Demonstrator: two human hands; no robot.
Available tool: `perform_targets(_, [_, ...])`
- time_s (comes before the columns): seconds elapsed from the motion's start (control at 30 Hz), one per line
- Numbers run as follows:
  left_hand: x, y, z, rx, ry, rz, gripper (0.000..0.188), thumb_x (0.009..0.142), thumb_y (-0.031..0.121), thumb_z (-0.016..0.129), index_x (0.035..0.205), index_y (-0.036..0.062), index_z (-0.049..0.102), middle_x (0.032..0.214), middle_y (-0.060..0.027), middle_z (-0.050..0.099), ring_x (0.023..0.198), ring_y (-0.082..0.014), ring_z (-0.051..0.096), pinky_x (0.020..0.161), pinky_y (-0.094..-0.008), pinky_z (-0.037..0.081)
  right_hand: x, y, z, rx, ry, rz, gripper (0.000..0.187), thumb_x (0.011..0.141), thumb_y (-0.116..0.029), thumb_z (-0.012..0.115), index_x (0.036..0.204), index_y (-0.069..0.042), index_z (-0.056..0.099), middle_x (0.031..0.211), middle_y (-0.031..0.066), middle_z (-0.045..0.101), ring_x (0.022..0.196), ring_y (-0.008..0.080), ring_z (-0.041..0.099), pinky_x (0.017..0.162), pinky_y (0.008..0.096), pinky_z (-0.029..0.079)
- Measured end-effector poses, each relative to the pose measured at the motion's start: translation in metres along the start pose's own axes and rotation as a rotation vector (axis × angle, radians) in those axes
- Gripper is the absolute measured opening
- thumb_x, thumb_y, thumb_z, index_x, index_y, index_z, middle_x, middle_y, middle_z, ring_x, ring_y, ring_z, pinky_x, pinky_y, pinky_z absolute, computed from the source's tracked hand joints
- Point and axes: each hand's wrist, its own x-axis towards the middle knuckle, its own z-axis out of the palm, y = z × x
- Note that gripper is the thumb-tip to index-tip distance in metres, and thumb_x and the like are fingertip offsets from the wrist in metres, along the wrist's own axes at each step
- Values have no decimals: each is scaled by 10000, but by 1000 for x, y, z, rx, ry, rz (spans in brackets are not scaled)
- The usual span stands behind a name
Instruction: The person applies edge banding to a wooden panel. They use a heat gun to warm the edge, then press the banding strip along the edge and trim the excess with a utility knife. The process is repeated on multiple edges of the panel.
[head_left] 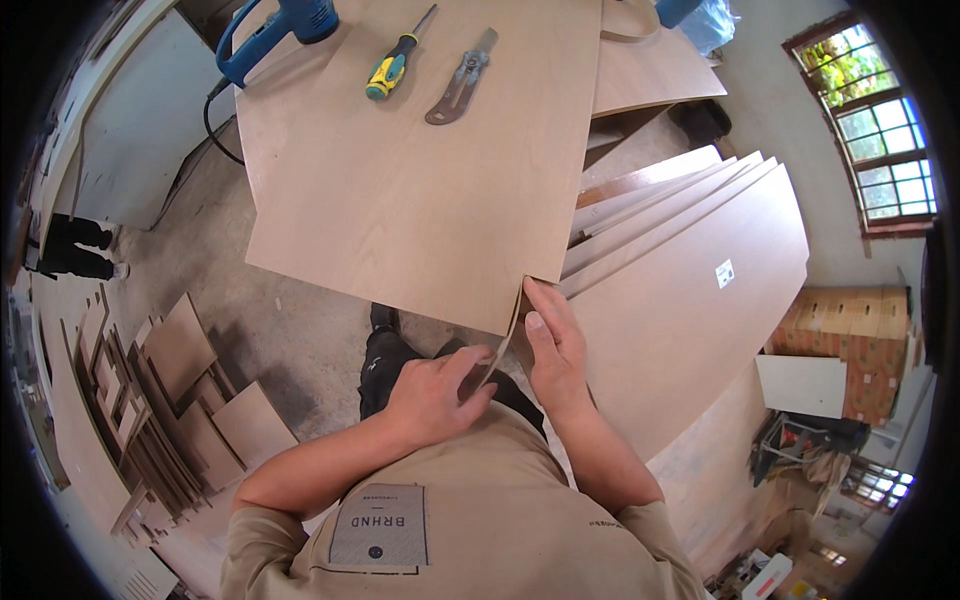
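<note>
A thin, curved wood strip (507, 340) runs from the near right corner of a pale plywood sheet (400, 230) down toward my body. My left hand (435, 395) is closed round the strip's lower part, with the thumb below and the fingers above. At its upper end my right hand (557, 350) has it at the fingertips, the thumb held close to the long fingers. The contact there is partly hidden. Farther up the sheet lie a screwdriver (390, 70) with a yellow, green and black handle and a worn knife-like tool (462, 82) with a flat blade.
A blue corded power tool (275, 38) rests at the far left of the sheet. Large panels (690, 290) lean in a fanned stack at the right. Board offcuts (180, 400) stand on the floor at left. Another person's dark-trousered legs (78, 245) show farther left.
</note>
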Motion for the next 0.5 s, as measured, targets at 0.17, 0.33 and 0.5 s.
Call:
perform_targets(0.17, [-2,-1,2,-23,9,-20,385,840,207,769,1164,77,606,759,-92,705,644,-295,701,570,-400,554,-4,-9,5,60,2,142,416,1028,-135,551,1379,88,542,1408,184,546,1281,281,538,1076,353,418])
perform_targets(0.33, [0,1,2,-10,1,-44,394,834,213,782,1165,75,618,767,-86,715,623,-273,702,561,-372,558,-4,-8,6,70,-19,153,438,1036,-95,557,1435,79,511,1492,139,481,1298,180,513,1024,285,452])
perform_targets(0.5, [-3,-3,-6,71,-11,-84,435,813,250,810,1165,75,623,787,-79,720,609,-243,698,560,-356,559,-20,-2,10,202,44,184,440,1020,-109,544,1434,37,504,1460,163,512,1321,259,514,1084,359,425])
